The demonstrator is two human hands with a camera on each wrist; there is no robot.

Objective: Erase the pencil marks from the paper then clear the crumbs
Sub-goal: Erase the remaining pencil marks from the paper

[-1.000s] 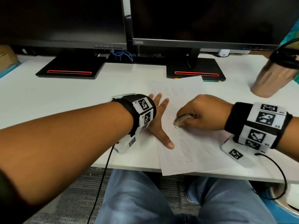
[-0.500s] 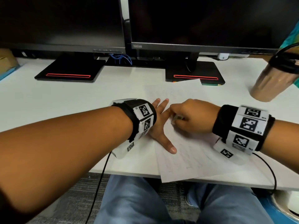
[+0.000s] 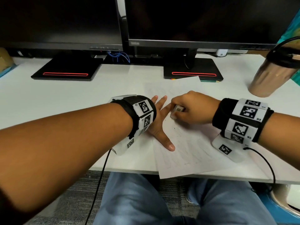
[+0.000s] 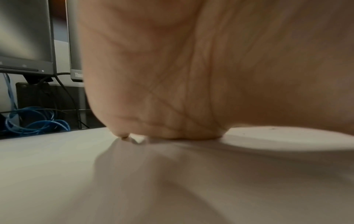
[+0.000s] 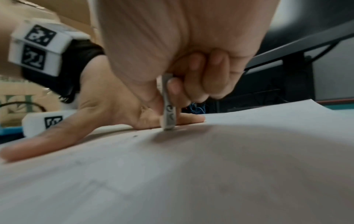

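A white sheet of paper (image 3: 186, 148) with faint pencil lines lies on the white desk (image 3: 65, 103), its near corner over the desk's edge. My left hand (image 3: 160, 120) lies flat with spread fingers on the sheet's left edge and presses it down. My right hand (image 3: 191, 109) pinches a small white eraser (image 3: 177, 112), whose lower end touches the paper beside the left index finger. In the right wrist view the eraser (image 5: 168, 115) stands upright on the paper (image 5: 191, 174) between thumb and curled fingers. A few dark crumbs (image 3: 174, 128) lie near it.
Two dark monitors stand at the back on black bases (image 3: 68, 69), (image 3: 193, 70). A copper tumbler (image 3: 272, 75) with a black lid stands at the right. Blue cables (image 3: 120, 56) lie between the bases. A cardboard box (image 5: 28, 94) sits far left.
My right hand has slid the eraser left and away across the paper, up to the left index finger. The left hand has stayed flat on the sheet.
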